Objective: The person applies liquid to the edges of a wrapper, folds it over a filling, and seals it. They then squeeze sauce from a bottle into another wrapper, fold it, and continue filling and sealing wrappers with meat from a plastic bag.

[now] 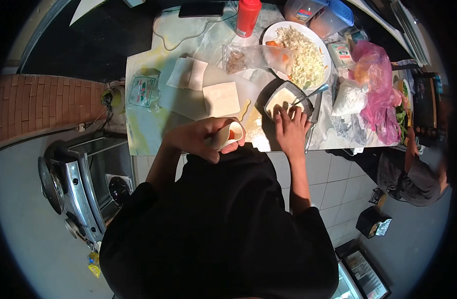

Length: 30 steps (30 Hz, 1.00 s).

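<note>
My left hand [208, 138] is wrapped round a pale folded wrapper [222, 137], its open end showing something orange inside. Over the square dark bowl [286, 98] of cream-coloured paste, my right hand [292, 130] has its fingers apart, fingertips at the paste. A spoon [312, 93] leans in that bowl. A square wrapper sheet [221, 98] lies on the table near my left hand, beside a folded stack of wrappers [187, 74]. The white plate [324, 49] behind the bowl holds shredded vegetables [303, 57].
On the marble-patterned table [161, 124] are a red bottle [248, 17], clear plastic bag [236, 59], knife [316, 107], white powder bag [350, 97], pink bag [375, 74], green-labelled packet [142, 91] and plastic tubs [332, 19]. Another person [412, 177] is at the far right.
</note>
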Motion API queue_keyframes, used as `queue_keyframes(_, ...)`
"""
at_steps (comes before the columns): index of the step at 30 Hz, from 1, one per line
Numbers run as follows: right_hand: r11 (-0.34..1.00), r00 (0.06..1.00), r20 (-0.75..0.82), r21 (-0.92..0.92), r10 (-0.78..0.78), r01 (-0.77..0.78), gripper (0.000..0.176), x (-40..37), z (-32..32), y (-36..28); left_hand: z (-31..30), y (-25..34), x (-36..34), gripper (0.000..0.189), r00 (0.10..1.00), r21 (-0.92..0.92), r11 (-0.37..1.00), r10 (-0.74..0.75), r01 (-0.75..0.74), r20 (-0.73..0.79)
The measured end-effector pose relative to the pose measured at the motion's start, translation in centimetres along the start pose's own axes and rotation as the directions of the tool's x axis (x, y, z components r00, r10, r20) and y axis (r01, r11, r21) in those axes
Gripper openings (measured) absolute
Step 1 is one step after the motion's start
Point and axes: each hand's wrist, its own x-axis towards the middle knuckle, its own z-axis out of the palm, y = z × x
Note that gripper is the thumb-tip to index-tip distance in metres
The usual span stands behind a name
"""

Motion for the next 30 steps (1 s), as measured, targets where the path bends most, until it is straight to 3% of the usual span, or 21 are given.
queue_keyframes(9, 1.0, 0.999, -0.032, 0.015, -0.002, 0.003, 0.035, 0.3, 0.0, -0.2, -0.4, 0.8, 0.4, 0.071, 0.997, 0.071, 0.996, 0.056, -0.059, 0.047)
queue_keyframes(14, 1.0, 1.0, -0.003, -0.012, -0.001, 0.001, 0.035, 0.2, 0.0, -0.3, -1.0, -0.9, -0.7, 0.074, 0.994, 0.252, 0.968, 0.032, -0.004, -0.106)
queue_keyframes(18, 1.0, 0.999, -0.038, -0.003, -0.01, 0.01, 0.036, 0.2, 0.2, -0.1, 0.1, 0.8, 0.0, 0.07, 0.991, 0.317, 0.948, 0.056, -0.014, -0.122)
queue_keyframes(20, 1.0, 0.999, -0.044, -0.005, -0.009, 0.009, 0.036, 0.2, 0.2, 0.0, 0.6, 0.7, 0.6, 0.069, 0.966, 0.327, 0.945, 0.074, 0.011, -0.246)
queue_keyframes(21, 1.0, 0.999, -0.047, -0.004, -0.009, 0.009, 0.036, 0.3, 0.3, 0.0, 1.4, 1.5, 1.0, 0.066, 0.935, 0.504, 0.863, 0.146, 0.04, -0.324)
queue_keyframes(22, 1.0, 0.999, -0.048, -0.004, -0.011, 0.011, 0.036, 0.3, 0.3, 0.0, 1.7, 1.5, 1.4, 0.066, 0.934, 0.505, 0.862, 0.148, 0.039, -0.325)
queue_keyframes(24, 1.0, 0.998, -0.057, -0.016, -0.019, 0.018, 0.036, 0.3, 0.5, 0.0, 2.0, 1.6, 1.8, 0.063, 0.861, 0.445, 0.883, 0.105, 0.15, -0.498)
queue_keyframes(25, 1.0, 0.998, -0.06, -0.018, -0.017, 0.016, 0.036, 0.3, 0.5, 0.1, 1.9, 1.2, 1.8, 0.062, 0.851, 0.487, 0.865, 0.166, 0.116, -0.498)
queue_keyframes(30, 0.999, 0.997, -0.083, 0.045, 0.001, 0.002, 0.036, 0.3, 0.2, -0.2, 2.0, 1.2, 1.7, 0.062, 0.858, 0.486, 0.867, 0.162, 0.113, -0.488)
